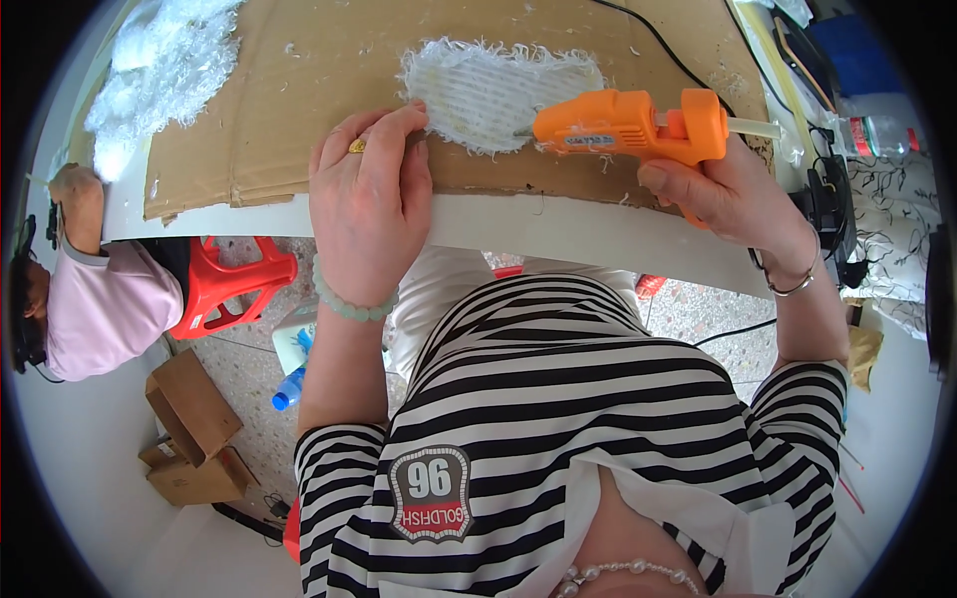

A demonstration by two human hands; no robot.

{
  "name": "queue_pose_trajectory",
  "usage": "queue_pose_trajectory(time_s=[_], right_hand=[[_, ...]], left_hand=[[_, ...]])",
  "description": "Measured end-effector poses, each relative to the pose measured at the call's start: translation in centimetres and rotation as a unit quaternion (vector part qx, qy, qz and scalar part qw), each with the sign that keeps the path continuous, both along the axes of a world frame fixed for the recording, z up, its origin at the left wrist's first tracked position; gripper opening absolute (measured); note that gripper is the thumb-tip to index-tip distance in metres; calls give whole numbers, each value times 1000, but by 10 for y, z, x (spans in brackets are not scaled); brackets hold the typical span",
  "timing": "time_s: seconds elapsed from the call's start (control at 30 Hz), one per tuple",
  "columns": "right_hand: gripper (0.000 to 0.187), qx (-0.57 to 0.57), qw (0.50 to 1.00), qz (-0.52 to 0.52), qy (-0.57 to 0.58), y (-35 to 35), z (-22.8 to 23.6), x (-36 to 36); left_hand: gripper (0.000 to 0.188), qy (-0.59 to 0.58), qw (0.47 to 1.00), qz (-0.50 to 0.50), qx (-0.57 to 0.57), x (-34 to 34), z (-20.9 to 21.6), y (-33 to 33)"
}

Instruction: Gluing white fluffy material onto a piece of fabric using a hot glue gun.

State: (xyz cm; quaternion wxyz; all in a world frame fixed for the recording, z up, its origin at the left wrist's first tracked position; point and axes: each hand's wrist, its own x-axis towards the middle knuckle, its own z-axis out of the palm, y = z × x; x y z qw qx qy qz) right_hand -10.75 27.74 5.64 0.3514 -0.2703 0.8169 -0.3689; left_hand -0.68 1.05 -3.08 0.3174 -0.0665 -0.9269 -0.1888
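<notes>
My right hand (713, 189) is wrapped round the handle of an orange hot glue gun (618, 125), with a pale glue stick (755, 128) sticking out of its back end. The gun's nozzle points left, at the lower right edge of a white fringed fabric piece (488, 95) lying flat on the cardboard. At that piece's left edge rests my left hand (371, 184), its fingers bent and drawn together with the fingertips at the frayed border. Whether they pinch the fabric or only press on it is hard to make out.
A brown cardboard sheet (299, 110) covers much of the white table. Fluffy white fringed material (169, 65) is heaped at the far left, near another person's hand (78, 194). A black cable (663, 45) crosses the board. A plastic bottle (877, 137) lies at the right; a red stool (234, 284) stands below left.
</notes>
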Motion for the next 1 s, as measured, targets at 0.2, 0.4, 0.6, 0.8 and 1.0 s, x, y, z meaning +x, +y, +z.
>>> queue_pose_trajectory(time_s=[0.2, 0.4, 0.6, 0.8, 1.0], right_hand=[[26, 1, 999, -1, 43, 2, -4, 3], [24, -1, 998, 19, 61, 4, -12, 8], [21, -24, 993, 38, 106, 6, -17, 6], [21, -55, 982, 52, 176, 18, -25, 3], [19, -27, 989, 0, 147, 19, -18, 5]], left_hand=[[21, 12, 1000, 9, 21, -1, -3, 0], [22, 13, 1000, 6, 20, 0, -1, 0], [25, 1, 1000, -4, 18, 0, -2, -1], [25, -1, 1000, -8, 13, 0, -1, -1], [25, -1, 1000, -8, 10, 0, -4, -2]])
